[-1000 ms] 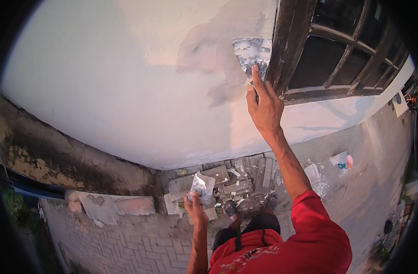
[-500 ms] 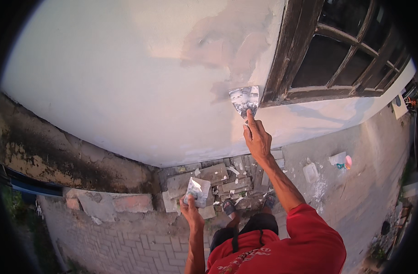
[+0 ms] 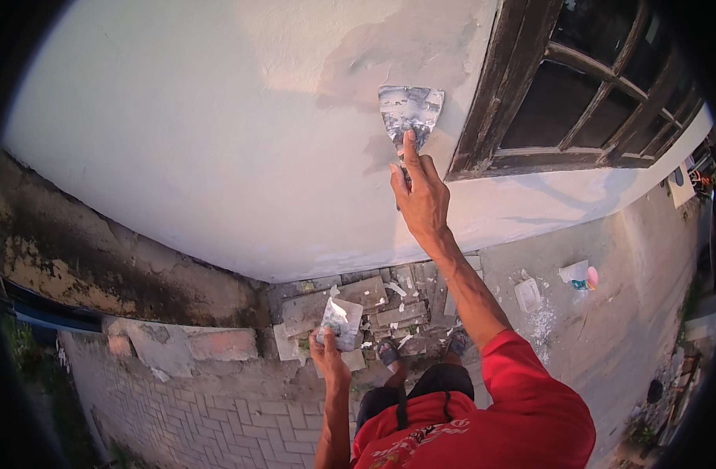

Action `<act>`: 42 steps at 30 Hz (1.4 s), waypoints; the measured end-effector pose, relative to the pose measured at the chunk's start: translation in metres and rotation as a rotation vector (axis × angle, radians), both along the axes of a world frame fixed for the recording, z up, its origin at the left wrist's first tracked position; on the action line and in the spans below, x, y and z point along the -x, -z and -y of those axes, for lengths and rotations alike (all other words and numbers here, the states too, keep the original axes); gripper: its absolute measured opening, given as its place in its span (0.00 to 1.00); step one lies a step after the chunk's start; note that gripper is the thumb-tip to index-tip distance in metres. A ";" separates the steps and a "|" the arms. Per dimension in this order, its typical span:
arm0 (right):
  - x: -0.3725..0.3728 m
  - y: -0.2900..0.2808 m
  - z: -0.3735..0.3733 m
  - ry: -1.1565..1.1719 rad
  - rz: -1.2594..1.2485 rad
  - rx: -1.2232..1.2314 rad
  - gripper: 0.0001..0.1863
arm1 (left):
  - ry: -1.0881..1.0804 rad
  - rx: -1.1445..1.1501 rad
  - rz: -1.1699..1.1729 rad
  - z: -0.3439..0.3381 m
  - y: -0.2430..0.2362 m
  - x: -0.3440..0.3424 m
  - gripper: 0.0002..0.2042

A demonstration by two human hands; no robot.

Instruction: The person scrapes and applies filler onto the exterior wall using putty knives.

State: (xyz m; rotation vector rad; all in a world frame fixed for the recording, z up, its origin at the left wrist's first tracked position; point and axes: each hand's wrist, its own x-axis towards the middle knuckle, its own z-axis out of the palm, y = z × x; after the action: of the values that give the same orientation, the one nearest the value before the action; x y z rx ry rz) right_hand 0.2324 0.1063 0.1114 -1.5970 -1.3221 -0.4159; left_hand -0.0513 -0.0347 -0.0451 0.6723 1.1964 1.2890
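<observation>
My right hand (image 3: 422,194) is closed round the handle of a wide putty knife (image 3: 411,108), with the index finger stretched along its blade. White and grey filler smears the blade, which lies against or very close to the wall (image 3: 217,141), over a darker, damp-looking patch (image 3: 373,62). Lower down, my left hand (image 3: 329,359) grips a small flat square plate (image 3: 344,324) that carries a lump of white putty. The thumb rests on top of the plate; the other fingers are mostly hidden beneath it.
A dark wooden window frame (image 3: 483,117) borders the patch on the right. Broken tiles and slabs (image 3: 405,313) lie at the wall's foot, around my feet. A white tray (image 3: 528,295) and a pink cup (image 3: 592,277) are on the ground at right. A low stained wall (image 3: 123,266) runs along the left.
My right hand has moved the putty knife up the wall and slightly left, away from the window's lower corner. The left hand with the plate has hardly moved.
</observation>
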 end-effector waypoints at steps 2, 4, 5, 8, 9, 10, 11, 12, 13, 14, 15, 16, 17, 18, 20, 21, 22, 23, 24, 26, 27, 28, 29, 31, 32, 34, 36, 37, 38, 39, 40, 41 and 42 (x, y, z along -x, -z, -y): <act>0.009 0.021 0.000 -0.018 0.000 -0.032 0.42 | 0.007 0.041 -0.030 0.001 -0.004 0.002 0.10; 0.017 0.046 0.013 -0.032 -0.023 0.048 0.41 | 0.002 0.036 -0.031 0.001 -0.002 0.003 0.10; 0.017 0.058 0.024 -0.036 -0.043 0.130 0.40 | 0.009 0.033 -0.030 0.002 -0.002 0.002 0.10; 0.018 0.071 0.073 -0.065 -0.079 0.232 0.37 | 0.031 0.023 -0.026 -0.005 -0.012 -0.001 0.10; 0.017 0.067 0.086 -0.104 -0.111 0.281 0.35 | 0.015 0.033 -0.027 -0.010 -0.014 -0.003 0.10; 0.014 0.061 0.096 -0.120 -0.112 0.293 0.35 | 0.002 -0.025 0.001 -0.016 -0.016 -0.005 0.10; 0.009 0.053 0.108 -0.185 -0.108 0.331 0.34 | -0.007 -0.080 0.029 -0.024 -0.018 -0.008 0.10; 0.008 0.038 0.122 -0.255 -0.110 0.374 0.34 | 0.016 -0.095 0.056 -0.032 -0.029 -0.011 0.10; 0.005 0.019 0.131 -0.292 -0.141 0.467 0.29 | 0.037 -0.108 0.081 -0.042 -0.039 -0.014 0.11; -0.004 0.002 0.140 -0.333 -0.086 0.519 0.28 | 0.060 -0.129 0.082 -0.048 -0.048 -0.023 0.11; -0.010 -0.013 0.145 -0.374 -0.034 0.562 0.27 | 0.088 -0.157 0.079 -0.058 -0.057 -0.031 0.11; -0.009 -0.027 0.149 -0.397 -0.040 0.575 0.27 | 0.100 -0.179 0.082 -0.066 -0.066 -0.037 0.11; -0.008 -0.040 0.153 -0.424 0.035 0.656 0.26 | 0.115 -0.201 0.087 -0.071 -0.074 -0.042 0.11; -0.010 -0.049 0.154 -0.442 0.116 0.730 0.25 | 0.103 -0.194 0.084 -0.072 -0.080 -0.047 0.11; -0.006 -0.055 0.153 -0.485 0.130 0.766 0.25 | 0.100 -0.215 0.034 -0.072 -0.088 -0.053 0.12; -0.004 -0.057 0.154 -0.511 0.146 0.797 0.25 | 0.101 -0.208 0.033 -0.071 -0.091 -0.054 0.12; -0.001 -0.057 0.153 -0.512 0.141 0.803 0.25 | 0.121 -0.206 0.033 -0.070 -0.093 -0.054 0.12; 0.003 -0.054 0.151 -0.539 0.188 0.788 0.25 | 0.141 -0.204 0.033 -0.069 -0.094 -0.054 0.13; 0.004 -0.052 0.149 -0.559 0.239 0.769 0.24 | 0.146 -0.204 0.037 -0.067 -0.097 -0.058 0.13; 0.007 -0.047 0.148 -0.515 0.314 0.804 0.24 | 0.135 -0.239 0.030 -0.067 -0.101 -0.065 0.14; 0.009 -0.045 0.146 -0.484 0.387 0.831 0.24 | 0.134 -0.244 0.028 -0.068 -0.100 -0.066 0.14; 0.008 -0.048 0.145 -0.481 0.388 0.823 0.24 | 0.124 -0.266 0.012 -0.071 -0.100 -0.067 0.15; 0.008 -0.053 0.144 -0.463 0.414 0.859 0.24 | 0.114 -0.291 -0.004 -0.075 -0.102 -0.068 0.15; 0.001 -0.059 0.149 -0.422 0.441 0.887 0.24 | 0.104 -0.274 -0.086 -0.077 -0.098 -0.072 0.15; -0.005 -0.063 0.156 -0.420 0.458 0.951 0.23 | 0.086 -0.252 -0.171 -0.077 -0.100 -0.072 0.15; -0.022 -0.067 0.168 -0.369 0.468 0.995 0.23 | 0.064 -0.282 -0.089 -0.071 -0.100 -0.069 0.14; -0.041 -0.072 0.170 -0.354 0.179 1.058 0.23 | 0.041 -0.290 -0.004 -0.072 -0.103 -0.067 0.13; -0.050 -0.078 0.173 -0.316 0.178 1.037 0.23 | 0.056 -0.280 -0.005 -0.069 -0.103 -0.066 0.12; -0.057 -0.086 0.173 -0.282 0.134 0.861 0.24 | 0.072 -0.306 -0.001 -0.064 -0.102 -0.063 0.12; -0.063 -0.095 0.172 -0.248 0.094 0.686 0.25 | 0.073 -0.298 -0.014 -0.061 -0.098 -0.059 0.11; -0.072 -0.106 0.168 -0.217 0.205 0.532 0.27 | 0.070 -0.287 -0.029 -0.057 -0.095 -0.057 0.11; -0.079 -0.120 0.162 -0.205 0.259 0.394 0.31 | 0.079 -0.305 -0.028 -0.053 -0.092 -0.056 0.11; -0.092 -0.130 0.155 -0.127 0.361 0.299 0.34 | 0.080 -0.278 -0.006 -0.048 -0.088 -0.060 0.10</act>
State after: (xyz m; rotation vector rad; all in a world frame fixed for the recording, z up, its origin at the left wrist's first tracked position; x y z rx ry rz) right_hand 0.3241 -0.0487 0.2410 -1.7218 -1.8200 -0.4598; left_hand 0.0084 0.0134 0.0432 0.9161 0.9933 1.3995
